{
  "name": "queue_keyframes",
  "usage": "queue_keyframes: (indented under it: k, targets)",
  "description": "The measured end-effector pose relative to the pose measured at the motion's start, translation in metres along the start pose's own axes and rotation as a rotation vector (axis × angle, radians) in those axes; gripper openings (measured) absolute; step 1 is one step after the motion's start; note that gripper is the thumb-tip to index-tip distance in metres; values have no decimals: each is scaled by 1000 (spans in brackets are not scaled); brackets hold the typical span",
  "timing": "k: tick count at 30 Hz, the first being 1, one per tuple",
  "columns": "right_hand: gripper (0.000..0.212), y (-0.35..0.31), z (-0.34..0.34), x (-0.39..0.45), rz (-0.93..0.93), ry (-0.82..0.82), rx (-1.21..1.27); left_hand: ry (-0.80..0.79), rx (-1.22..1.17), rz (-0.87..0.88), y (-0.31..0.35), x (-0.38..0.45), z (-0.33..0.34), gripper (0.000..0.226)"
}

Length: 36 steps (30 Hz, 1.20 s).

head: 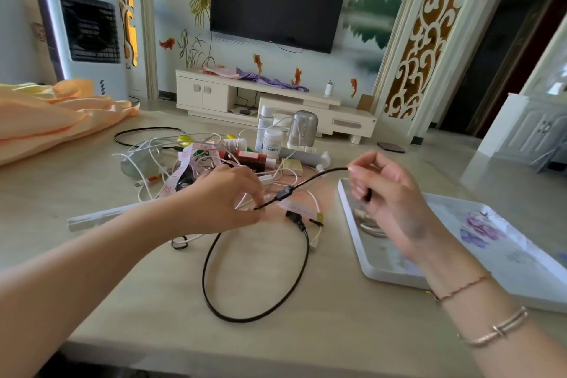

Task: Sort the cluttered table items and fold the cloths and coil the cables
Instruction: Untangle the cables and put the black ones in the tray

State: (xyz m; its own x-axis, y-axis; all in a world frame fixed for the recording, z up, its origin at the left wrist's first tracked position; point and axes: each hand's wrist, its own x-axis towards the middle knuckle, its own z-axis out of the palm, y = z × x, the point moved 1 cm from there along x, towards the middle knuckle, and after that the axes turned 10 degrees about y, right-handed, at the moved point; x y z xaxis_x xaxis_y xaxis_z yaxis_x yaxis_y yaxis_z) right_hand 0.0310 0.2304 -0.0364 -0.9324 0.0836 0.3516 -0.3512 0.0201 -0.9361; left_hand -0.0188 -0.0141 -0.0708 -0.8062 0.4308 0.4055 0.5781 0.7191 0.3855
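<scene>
The orange cloth point(46, 120) is cut off at the left edge. The right hand point(386, 193) hides part of the tray point(521, 270). Bottle labels point(271, 144) are unreadable.

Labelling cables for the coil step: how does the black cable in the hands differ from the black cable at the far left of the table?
The near black cable is pinched by both the left hand and the right hand, stretched taut between them; the far black cable lies untouched. The near one carries an inline block and a plug; the far one shows none. The near one loops towards the table's front edge, the far one beside the orange cloth. Both are thin, black and uncoiled.
</scene>
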Motion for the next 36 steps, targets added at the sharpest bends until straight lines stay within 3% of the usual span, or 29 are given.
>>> queue_keyframes:
  k: [2,5,8,10,16,22,27,31,33,36]
  targets:
    - [9,-2,-2,4,-19,65,8,44,49,21,4,-1,1,4]
    - [7,4,-5,8,-48,121,-211,197,43,59,11,2,3,10]
    - [16,17,-10,14,-38,106,-526,343,-130,36,24,6,-4,11]
    - [23,26,-12,17,-11,67,-601,391,-288,-24,34,9,-10,12]
    - [24,14,-25,24,48,57,-583,305,-689,-220,59,24,-15,22]
    - [11,-2,-76,26,86,288,-447,179,-970,-443,93,66,2,28]
    - [20,20,-123,31,139,408,-762,51,-1022,-687,129,83,58,15]
    - [27,46,-143,35,168,419,-1001,-26,-831,-677,145,84,103,15]
    - [26,55,-145,38,178,392,-1036,0,-579,-549,147,82,115,19]
    - [25,65,-145,41,173,381,-1036,70,-40,-301,155,81,118,5]
